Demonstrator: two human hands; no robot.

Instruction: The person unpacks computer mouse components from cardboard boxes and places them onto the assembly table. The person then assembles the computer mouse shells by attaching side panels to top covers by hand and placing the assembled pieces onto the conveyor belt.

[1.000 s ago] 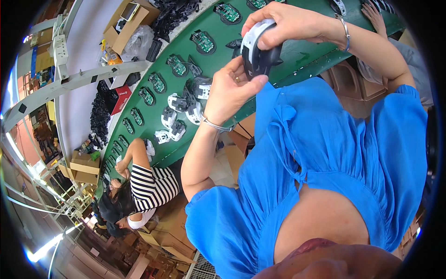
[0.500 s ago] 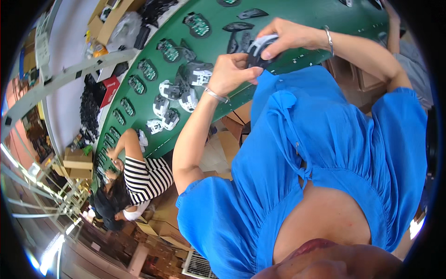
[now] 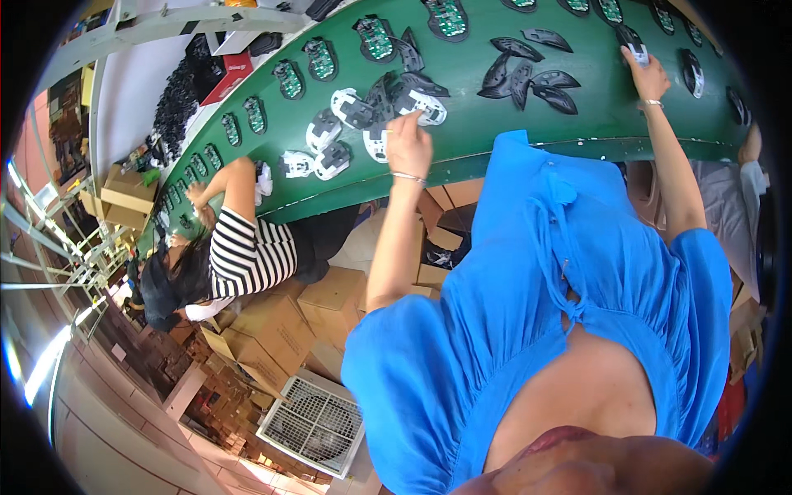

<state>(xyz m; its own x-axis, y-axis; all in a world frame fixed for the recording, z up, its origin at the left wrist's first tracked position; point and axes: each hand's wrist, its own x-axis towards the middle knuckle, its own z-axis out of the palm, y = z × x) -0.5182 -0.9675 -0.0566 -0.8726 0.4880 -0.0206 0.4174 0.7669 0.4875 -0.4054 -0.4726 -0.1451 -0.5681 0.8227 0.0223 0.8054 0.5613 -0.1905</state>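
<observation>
On the right of the green table, my right hand (image 3: 649, 81) is closed around a black and grey-white computer mouse (image 3: 634, 46), its front end pointing away from me. My left hand (image 3: 409, 150) hovers over the near side of a group of white-and-black mouse shells, its fingers curled downward. Just beyond its fingertips lies one white shell (image 3: 428, 107), and another white shell (image 3: 376, 145) is partly covered by the hand. Whether the fingers grip anything is unclear. Several black curved covers (image 3: 520, 84) lie between my two hands.
Circuit-board mouse bases (image 3: 321, 58) form a row along the far side of the green table (image 3: 470, 124). Two more mice (image 3: 692, 74) (image 3: 738, 106) rest at the right. A co-worker in a striped top (image 3: 252, 256) works at the left. Cardboard boxes (image 3: 264, 330) stand below.
My hands, earlier together on a mouse in front of me, have parted. The right carried the mouse to the right; the left moved to the white shells. The view has shifted too.
</observation>
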